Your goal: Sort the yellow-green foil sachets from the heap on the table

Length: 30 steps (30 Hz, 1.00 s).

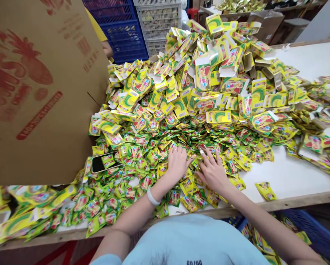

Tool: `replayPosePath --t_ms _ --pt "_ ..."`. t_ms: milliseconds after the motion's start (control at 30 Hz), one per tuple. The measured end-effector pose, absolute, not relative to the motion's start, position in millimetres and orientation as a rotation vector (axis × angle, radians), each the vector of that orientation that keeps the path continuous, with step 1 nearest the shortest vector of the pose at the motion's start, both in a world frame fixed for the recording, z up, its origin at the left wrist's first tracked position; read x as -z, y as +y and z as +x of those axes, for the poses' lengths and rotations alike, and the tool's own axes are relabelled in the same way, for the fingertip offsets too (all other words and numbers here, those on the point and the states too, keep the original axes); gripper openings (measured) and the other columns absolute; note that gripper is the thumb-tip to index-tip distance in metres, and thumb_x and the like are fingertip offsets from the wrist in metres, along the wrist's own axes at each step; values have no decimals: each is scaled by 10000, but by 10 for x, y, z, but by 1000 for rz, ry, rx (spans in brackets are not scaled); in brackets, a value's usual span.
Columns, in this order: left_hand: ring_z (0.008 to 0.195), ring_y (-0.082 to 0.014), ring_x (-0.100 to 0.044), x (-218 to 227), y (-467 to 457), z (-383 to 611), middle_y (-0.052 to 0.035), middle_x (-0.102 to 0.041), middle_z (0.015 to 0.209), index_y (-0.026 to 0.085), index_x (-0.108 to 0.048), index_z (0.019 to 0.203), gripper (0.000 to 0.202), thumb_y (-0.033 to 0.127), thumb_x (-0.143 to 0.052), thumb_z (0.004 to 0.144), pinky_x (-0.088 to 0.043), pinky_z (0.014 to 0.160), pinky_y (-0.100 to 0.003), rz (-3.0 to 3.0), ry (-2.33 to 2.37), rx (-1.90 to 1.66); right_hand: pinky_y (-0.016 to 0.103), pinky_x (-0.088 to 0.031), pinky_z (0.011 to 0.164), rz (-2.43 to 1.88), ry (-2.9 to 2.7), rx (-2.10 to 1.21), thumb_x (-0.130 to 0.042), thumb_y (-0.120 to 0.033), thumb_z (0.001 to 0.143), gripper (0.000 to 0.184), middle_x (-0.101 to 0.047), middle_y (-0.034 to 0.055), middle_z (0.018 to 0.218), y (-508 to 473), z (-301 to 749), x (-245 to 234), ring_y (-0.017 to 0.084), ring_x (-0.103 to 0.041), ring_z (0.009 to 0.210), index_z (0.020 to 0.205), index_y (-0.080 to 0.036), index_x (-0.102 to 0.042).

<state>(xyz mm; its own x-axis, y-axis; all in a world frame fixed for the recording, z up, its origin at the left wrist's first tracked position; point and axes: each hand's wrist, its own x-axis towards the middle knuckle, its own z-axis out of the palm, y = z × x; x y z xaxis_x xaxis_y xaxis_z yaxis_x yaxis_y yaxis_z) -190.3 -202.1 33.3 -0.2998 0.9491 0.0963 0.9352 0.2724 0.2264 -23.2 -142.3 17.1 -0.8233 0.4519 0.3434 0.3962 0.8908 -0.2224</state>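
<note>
My left hand [177,162] rests on a heap of small green and yellow candy sachets [146,182], palm down. Its fingers bend into the heap, and the thumb stands apart to the right. Just to its right, my right hand [213,171] lies over the same sachets with fingers spread; a white wrap covers one fingertip. Neither hand visibly grips a sachet, though the left fingertips are partly hidden. Beyond both hands, a tall pile of yellow-green printed cartons [203,73], some with flaps open, covers the table.
A large brown cardboard box [43,95] stands at the left. Near it lies a phone [98,163] with a sachet on top. One sachet [265,190] sits by the table's front edge [300,202]. Blue crates [127,40] are behind; another person's hand [107,49] shows beside the box.
</note>
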Motion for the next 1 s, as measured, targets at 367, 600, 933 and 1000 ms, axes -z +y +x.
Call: replayPosePath --t_ms 367,600,933,1000 --pt "681 -161 -625 -518 -2239 -2120 0 -665 747 201 -565 815 95 219 -539 905 -455 652 -267 1376 1925 -1101 433 -506 989 -768 -1887 -1526 -657 -437 884 228 -742 89 1105 -1290 -204 -374 263 -664 1110 822 -233 -740" --pt "680 -162 -581 -638 -2337 -2089 -6 -623 748 202 -567 870 211 325 -434 979 -446 649 -280 1379 1861 -1103 294 -555 698 -790 -1731 -1651 -699 -445 837 239 -726 35 794 -1304 -354 -379 182 -665 731 772 -216 -719" --pt "953 -252 -659 -496 -2343 -1957 -102 -698 979 195 -646 1033 280 401 -462 993 -516 869 -389 1723 1962 -961 339 -580 795 -777 -1787 -1596 -724 -374 831 346 -748 27 880 -1389 -269 -404 201 -721 838 1140 -238 -652" --pt "880 -238 -665 -512 -2320 -1934 -97 -692 924 189 -640 1013 270 350 -423 1007 -523 800 -355 1853 1906 -834 336 -589 770 -740 -1817 -1710 -752 -367 804 502 -745 15 855 -1361 -259 -435 201 -725 826 1259 -230 -588"
